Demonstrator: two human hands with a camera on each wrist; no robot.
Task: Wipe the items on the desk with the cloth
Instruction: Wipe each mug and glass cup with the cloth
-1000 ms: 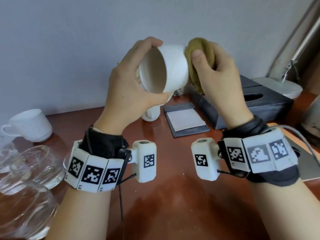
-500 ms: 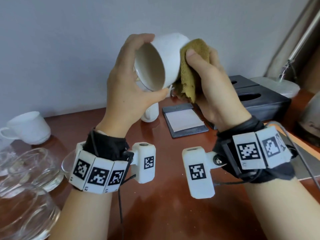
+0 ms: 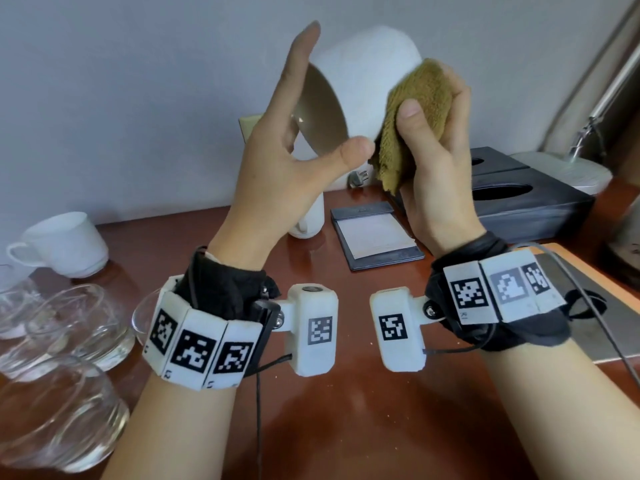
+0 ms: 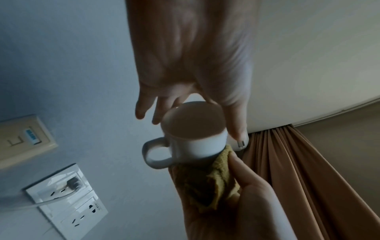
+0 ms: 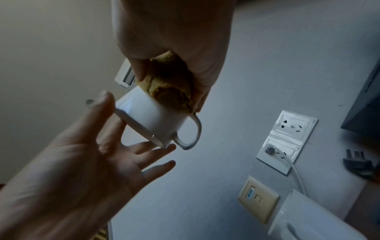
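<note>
The left hand (image 3: pixel 277 161), fingers straight, steadies the rim of a raised white mug (image 3: pixel 363 88); the right hand (image 3: pixel 436 161) clutches the cloth (image 3: pixel 412 112) against its base. Below the hands lie a notepad (image 3: pixel 375 233) and tissue box (image 3: pixel 526 199); glass bowls (image 3: pixel 69 323) sit left of the left wrist.

Three white cups show: one held up (image 3: pixel 367 81), one on the desk at the left (image 3: pixel 65 244), one partly hidden behind the left wrist (image 3: pixel 310 220). One olive cloth (image 3: pixel 415 109). Perhaps four clear glass bowls (image 3: pixel 79 323), overlapping and hard to separate. One notepad (image 3: pixel 375 233), one black tissue box (image 3: pixel 526 195).
</note>
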